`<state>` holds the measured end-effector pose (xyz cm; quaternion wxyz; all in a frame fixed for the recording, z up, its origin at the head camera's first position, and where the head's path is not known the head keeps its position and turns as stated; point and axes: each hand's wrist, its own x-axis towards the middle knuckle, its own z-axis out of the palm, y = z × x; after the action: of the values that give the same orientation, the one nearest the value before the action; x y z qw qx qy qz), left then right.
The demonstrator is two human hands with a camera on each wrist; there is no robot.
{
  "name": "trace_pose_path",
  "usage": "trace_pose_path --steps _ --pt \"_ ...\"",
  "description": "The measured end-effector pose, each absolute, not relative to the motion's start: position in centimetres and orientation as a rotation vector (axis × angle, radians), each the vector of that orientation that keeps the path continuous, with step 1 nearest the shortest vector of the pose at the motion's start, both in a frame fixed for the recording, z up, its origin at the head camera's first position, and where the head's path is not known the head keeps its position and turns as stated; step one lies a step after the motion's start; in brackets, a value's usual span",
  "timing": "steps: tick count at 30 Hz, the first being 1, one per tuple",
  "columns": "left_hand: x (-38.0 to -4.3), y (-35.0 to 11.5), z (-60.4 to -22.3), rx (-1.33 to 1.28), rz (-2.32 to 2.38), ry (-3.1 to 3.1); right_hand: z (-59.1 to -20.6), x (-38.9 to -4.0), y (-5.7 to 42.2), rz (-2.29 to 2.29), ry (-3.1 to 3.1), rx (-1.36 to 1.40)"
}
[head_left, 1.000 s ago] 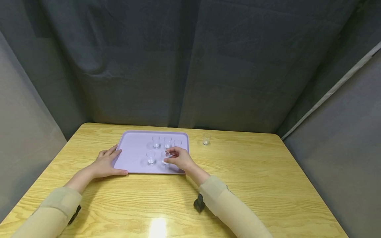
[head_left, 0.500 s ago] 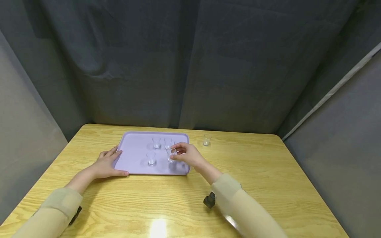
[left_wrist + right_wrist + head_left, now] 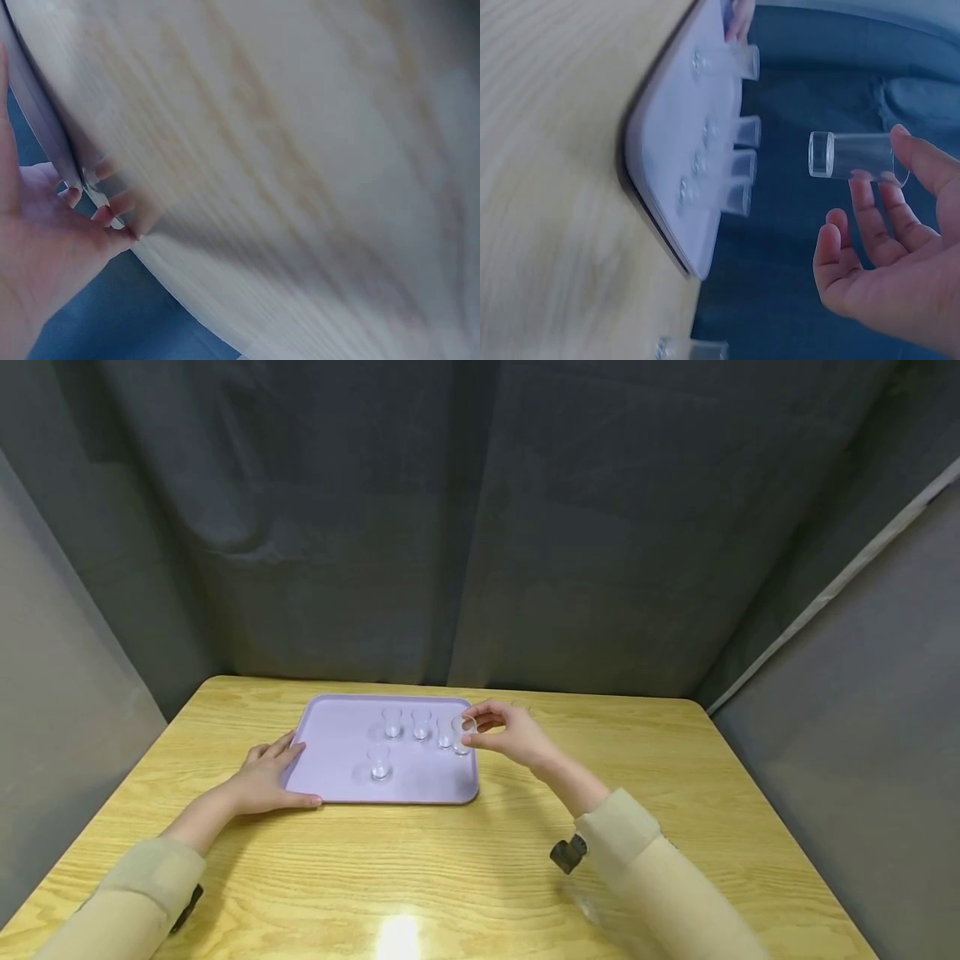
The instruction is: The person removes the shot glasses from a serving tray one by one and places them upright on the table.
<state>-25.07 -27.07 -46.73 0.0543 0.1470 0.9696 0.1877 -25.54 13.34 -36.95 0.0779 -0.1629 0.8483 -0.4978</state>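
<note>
My right hand (image 3: 513, 739) pinches a clear shot glass (image 3: 462, 743) by its rim, between thumb and fingertips. In the right wrist view that shot glass (image 3: 859, 156) is off the tray, its thick base pointing towards the tray side. Several more shot glasses stand upright on the lilac tray (image 3: 330, 752): one at the front (image 3: 379, 763) and a row behind it, including a left one (image 3: 392, 724) and a middle one (image 3: 422, 725). At the tray's left end, my left hand (image 3: 262, 783) touches its edge with spread fingers, the thumb lying along the front corner.
Beyond the right hand, another shot glass (image 3: 694, 349) stands on the wooden table (image 3: 360, 868), mostly hidden in the head view. A dark curtain (image 3: 337, 568) hangs behind the table. Grey partitions (image 3: 862, 635) flank both sides.
My right hand has lifted the shot glass from the tray's front row and carried it right and back, to the tray's right edge. The left hand stays in place.
</note>
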Motion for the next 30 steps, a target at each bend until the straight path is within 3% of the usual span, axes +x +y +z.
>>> trace_pose_path --steps 18,30 --pt "-25.1 -26.8 -46.6 0.471 0.55 2.953 -34.1 -26.1 21.4 -1.503 2.636 -0.388" --pt "-24.7 -27.1 -46.4 0.456 0.557 2.956 -37.2 -28.3 24.5 -1.484 2.713 -0.223"
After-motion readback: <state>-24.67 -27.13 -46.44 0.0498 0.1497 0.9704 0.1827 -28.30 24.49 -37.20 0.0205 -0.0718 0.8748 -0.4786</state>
